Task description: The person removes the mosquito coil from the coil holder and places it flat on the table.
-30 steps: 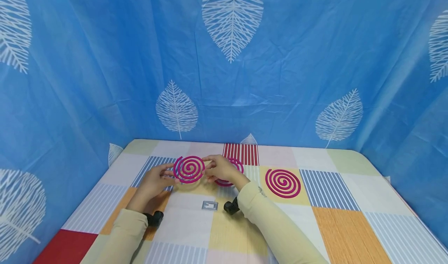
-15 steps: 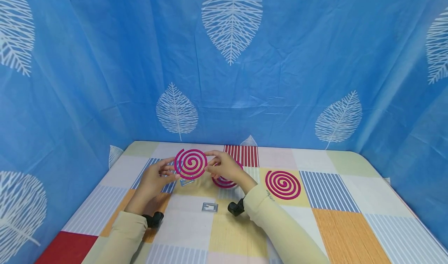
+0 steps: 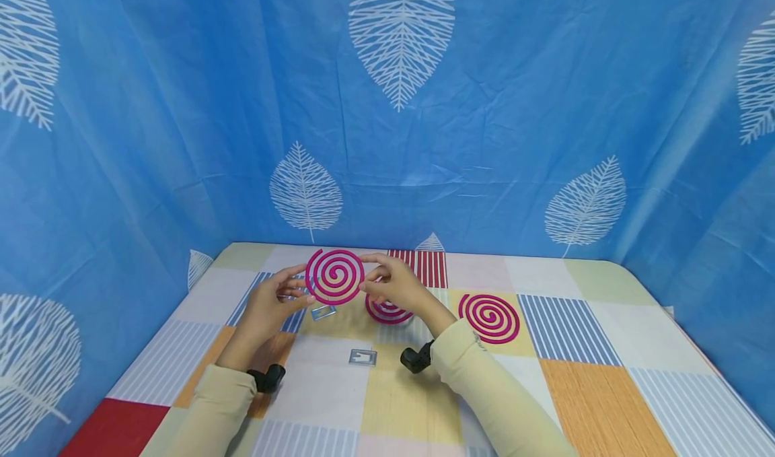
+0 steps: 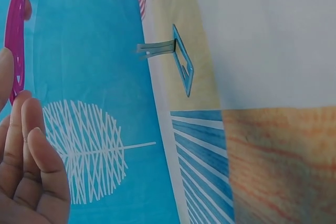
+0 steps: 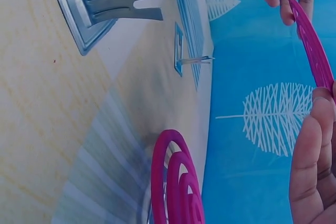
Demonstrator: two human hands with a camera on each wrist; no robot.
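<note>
A magenta mosquito coil (image 3: 336, 273) is held up above the far left part of the table, tilted so its spiral faces the head camera. My left hand (image 3: 264, 309) pinches its left edge between thumb and fingers. At the opposite edge, my right hand (image 3: 402, 285) grips it the same way. Both wrist views show the coil (image 4: 16, 35) edge-on between the fingertips. Below it stands a small metal coil stand (image 3: 323, 311) with an upright forked tongue. A similar stand (image 3: 362, 357) sits nearer the front. Behind my right hand is a second coil (image 3: 390, 322), partly hidden.
A third magenta coil (image 3: 489, 317) lies to the right on the patchwork tablecloth (image 3: 605, 403). A blue curtain (image 3: 484, 107) with white leaf prints hangs round the table's back and sides. Black wrist cameras (image 3: 416, 359) stick out below my wrists.
Both hands have lifted the coil upward and slightly right, tilting it more upright. The metal stand beneath it has come into sight. The other coils and the front stand stay put.
</note>
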